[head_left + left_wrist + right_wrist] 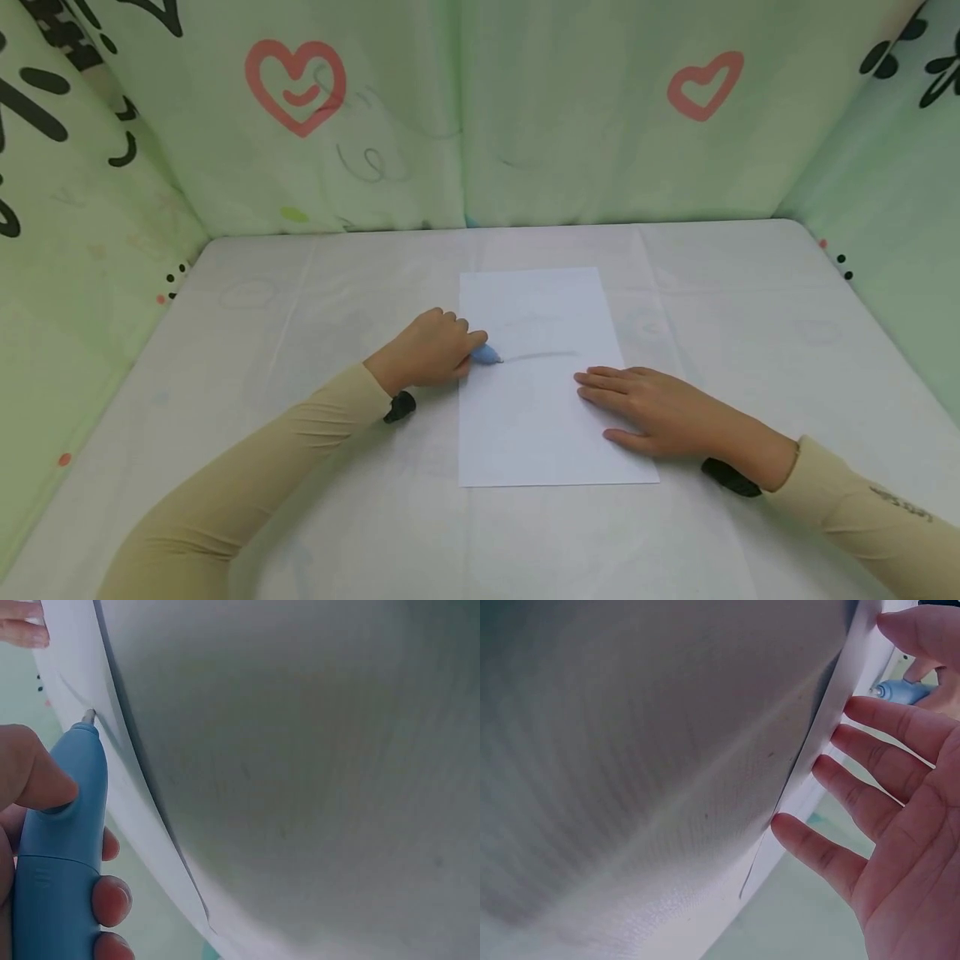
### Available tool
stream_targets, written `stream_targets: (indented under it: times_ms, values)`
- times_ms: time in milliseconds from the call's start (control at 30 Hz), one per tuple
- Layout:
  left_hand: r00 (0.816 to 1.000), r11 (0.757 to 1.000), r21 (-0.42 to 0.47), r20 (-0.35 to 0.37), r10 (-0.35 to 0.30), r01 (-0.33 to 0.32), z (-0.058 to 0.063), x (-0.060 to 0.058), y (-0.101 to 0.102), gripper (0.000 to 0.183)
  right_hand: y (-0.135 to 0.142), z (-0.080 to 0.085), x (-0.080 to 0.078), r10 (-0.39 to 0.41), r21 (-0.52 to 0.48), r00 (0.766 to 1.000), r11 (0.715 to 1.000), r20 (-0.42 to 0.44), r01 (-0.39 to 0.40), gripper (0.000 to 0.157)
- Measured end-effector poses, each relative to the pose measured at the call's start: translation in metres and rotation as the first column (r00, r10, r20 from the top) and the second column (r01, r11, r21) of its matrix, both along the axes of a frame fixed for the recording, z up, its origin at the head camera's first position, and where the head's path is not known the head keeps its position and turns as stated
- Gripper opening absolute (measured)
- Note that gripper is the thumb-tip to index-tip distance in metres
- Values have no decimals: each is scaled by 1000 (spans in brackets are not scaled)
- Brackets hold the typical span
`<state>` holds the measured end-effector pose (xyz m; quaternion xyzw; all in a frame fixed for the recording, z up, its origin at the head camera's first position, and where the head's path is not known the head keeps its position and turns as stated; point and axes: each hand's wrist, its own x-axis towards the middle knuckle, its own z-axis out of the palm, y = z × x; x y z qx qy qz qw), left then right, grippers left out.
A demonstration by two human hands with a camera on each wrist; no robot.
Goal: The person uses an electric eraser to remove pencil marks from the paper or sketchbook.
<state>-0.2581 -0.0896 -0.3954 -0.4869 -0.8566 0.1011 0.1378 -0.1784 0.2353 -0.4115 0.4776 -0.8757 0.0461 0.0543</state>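
Observation:
My left hand (pixel 431 348) grips a thick blue pen-shaped tool (pixel 64 825) with a short, narrow tip. In the left wrist view the thumb presses on its side and the fingers wrap round the body. The tool points right, its tip close over the left part of a white sheet of paper (pixel 525 442). A faint grey streak (pixel 540 355) runs across the sheet to the right of the tip. My right hand (pixel 652 412) rests palm down on the sheet's right edge, fingers spread and straight; its fingertips (pixel 829 761) touch the paper in the right wrist view.
The sheet lies on a table with a creased white cover (pixel 360 517). A green curtain (pixel 570 142) with red hearts stands along the back, with matching cloth at both sides. Dark wrist cameras (pixel 731 477) sit under both wrists, low over the cover.

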Motion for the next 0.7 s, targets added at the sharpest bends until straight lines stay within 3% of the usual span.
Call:
stream_targets:
  times_ms: [333,567,700]
  values:
    - [1000,1000,1,-6,0,0,0,1,1,8,0,0,1,-9,8,1000,1000,20,9,51]
    - [999,999,1,5,-36,36,0,0,1,7,0,0,0,-14,11,1000,1000,25,13,51]
    - [1000,1000,6,17,-2,2,1,-1,-1,7,0,0,1,-12,3,1000,1000,23,12,51]
